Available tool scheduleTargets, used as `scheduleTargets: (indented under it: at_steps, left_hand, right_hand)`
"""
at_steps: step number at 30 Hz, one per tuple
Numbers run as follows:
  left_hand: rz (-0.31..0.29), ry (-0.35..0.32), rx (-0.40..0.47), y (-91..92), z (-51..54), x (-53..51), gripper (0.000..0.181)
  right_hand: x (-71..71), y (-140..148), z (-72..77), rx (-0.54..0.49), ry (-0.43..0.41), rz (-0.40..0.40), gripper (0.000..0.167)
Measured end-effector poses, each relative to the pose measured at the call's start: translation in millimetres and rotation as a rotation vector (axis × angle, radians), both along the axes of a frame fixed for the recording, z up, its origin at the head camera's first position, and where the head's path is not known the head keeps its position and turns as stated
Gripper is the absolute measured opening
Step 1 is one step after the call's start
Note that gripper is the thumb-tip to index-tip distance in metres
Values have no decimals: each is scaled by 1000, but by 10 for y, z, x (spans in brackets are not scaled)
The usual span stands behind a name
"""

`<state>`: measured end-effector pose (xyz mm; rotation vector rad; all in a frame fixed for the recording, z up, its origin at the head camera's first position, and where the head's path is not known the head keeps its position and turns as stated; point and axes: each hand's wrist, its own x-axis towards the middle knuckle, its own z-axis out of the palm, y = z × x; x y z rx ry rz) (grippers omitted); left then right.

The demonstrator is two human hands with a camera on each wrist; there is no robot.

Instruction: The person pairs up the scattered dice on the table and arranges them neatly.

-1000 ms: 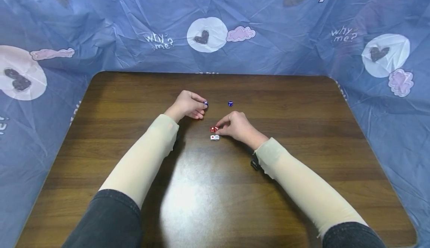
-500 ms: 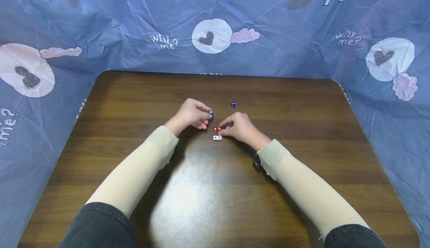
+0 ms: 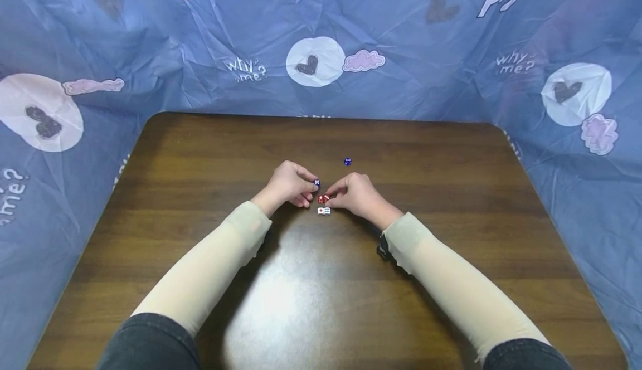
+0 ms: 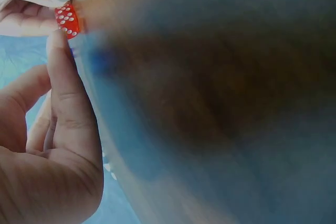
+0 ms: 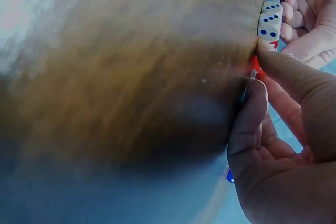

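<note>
My left hand (image 3: 292,185) pinches a blue die (image 3: 316,183) between thumb and fingertips, just behind the red dice. In the left wrist view its own fingers hide that die. Two small red dice (image 3: 321,199) lie side by side on the table; my right hand (image 3: 358,196) pinches the right-hand one. Directly in front of them, a pair of white dice (image 3: 324,211) stands side by side. The right wrist view shows a white die (image 5: 270,25) close beside a red die (image 5: 257,64), partly covered by my right fingers.
A second blue die (image 3: 348,161) lies farther back on the brown wooden table (image 3: 426,152), behind my right hand. Beyond the table's far edge hangs a blue printed cloth (image 3: 426,80). Light glares off the tabletop between my forearms.
My left hand has brought the blue die toward me and slightly right, nearer the red dice. My right hand keeps its hold on the red die. The view has shifted slightly.
</note>
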<state>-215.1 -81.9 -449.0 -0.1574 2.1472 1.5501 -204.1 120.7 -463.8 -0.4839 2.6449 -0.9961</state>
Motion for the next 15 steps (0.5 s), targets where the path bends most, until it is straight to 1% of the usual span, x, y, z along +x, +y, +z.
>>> scheduleTargets:
  at_steps: [4, 8, 15]
  left_hand:
    - [-5, -5, -1, -6, -37, 21, 19]
    - [-6, -7, 4, -22, -59, 39, 19]
    - [-12, 6, -18, -26, -27, 11, 20]
  right_hand:
    - [-3, -4, -27, 9, -2, 10, 18]
    - [3, -9, -23, 12, -9, 13, 18]
    - [-18, 5, 8, 0, -15, 8, 18]
